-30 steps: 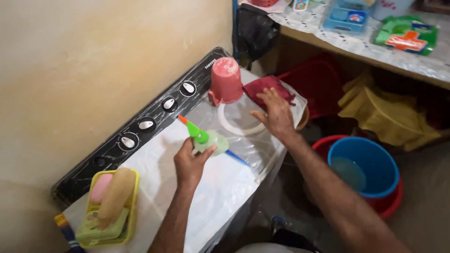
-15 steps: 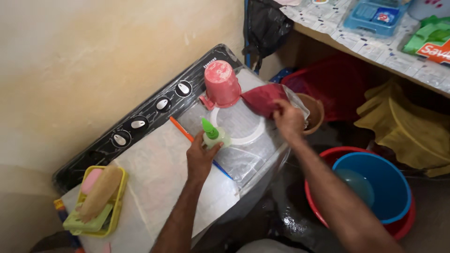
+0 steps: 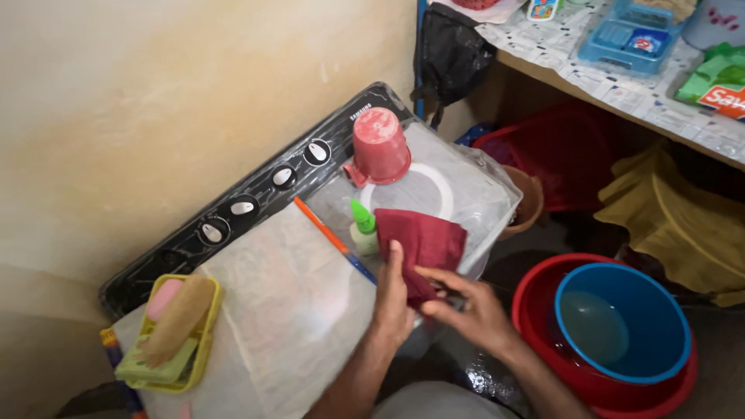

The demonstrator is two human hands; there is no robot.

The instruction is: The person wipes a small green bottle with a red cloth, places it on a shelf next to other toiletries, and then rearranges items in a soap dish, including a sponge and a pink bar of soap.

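A yellow soap tray sat far left on the plastic-covered washing machine. Your left hand and right hand pinched the folded maroon cloth, its length running toward the upturned pink cup. A green-capped bottle stood just beside; blue basin right.

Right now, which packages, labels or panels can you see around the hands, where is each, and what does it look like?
Green squeeze bottle: upright on the washer lid, beside the maroon cloth both hands touch; green cap, pale body.
Green packet: shelf, far right; green with red-and-white patch.
Blue tray: shelf; rectangular, small printed pack inside.
Control panel: washer's back edge; black, four white knobs.
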